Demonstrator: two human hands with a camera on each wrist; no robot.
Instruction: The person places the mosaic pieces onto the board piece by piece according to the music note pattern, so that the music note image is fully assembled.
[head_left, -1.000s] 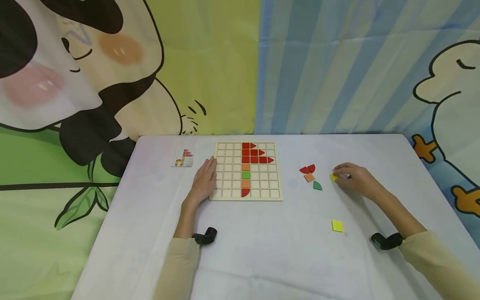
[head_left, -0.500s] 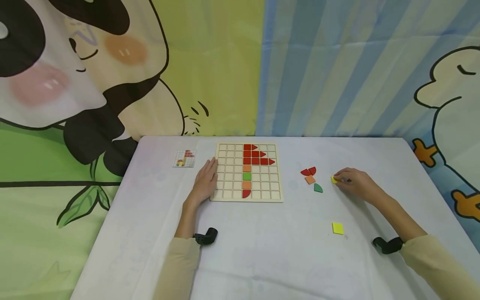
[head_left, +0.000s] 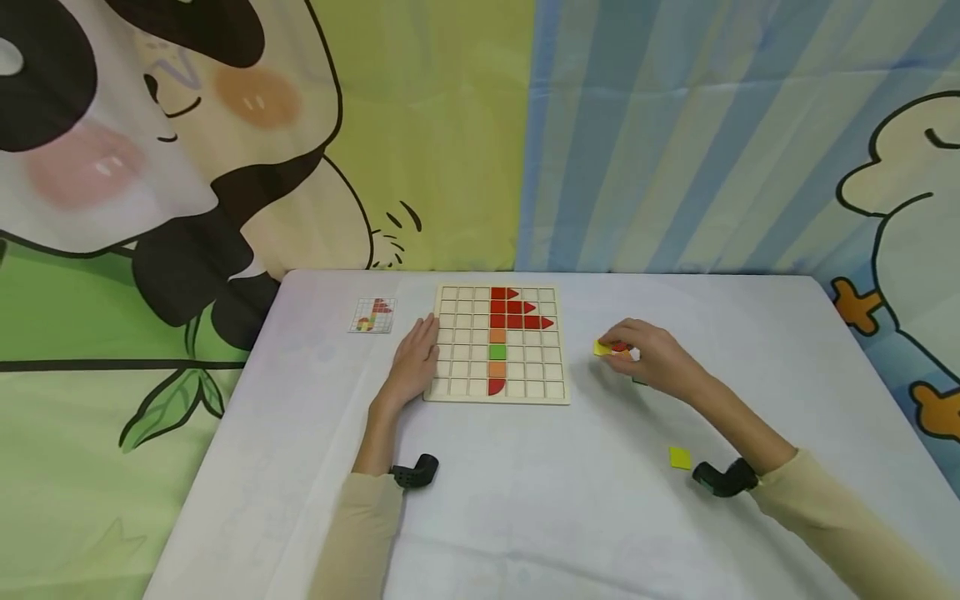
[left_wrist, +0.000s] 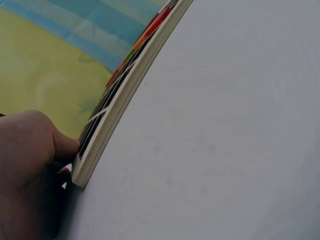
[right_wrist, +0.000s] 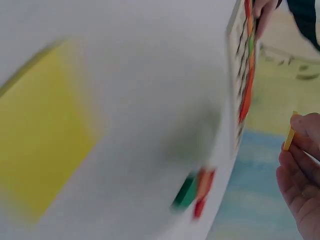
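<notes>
A wooden grid board lies on the table, with red, orange and green tiles set in several of its cells. Beside its left edge, my left hand rests with fingers extended along the frame. The left wrist view shows its thumb touching the board's near corner. My right hand pinches a yellow tile between thumb and fingers, held above the table right of the board. Beneath that hand lie loose pieces, partly hidden: a green one and some red and orange ones.
Another yellow square tile lies nearer the front, beside my right wrist. A small printed pattern card lies left of the board. The white-covered table ends at a printed curtain behind.
My right hand has lifted the yellow tile and moved left with it, over the loose red, orange and green pieces. My left hand stays at the board's edge.
</notes>
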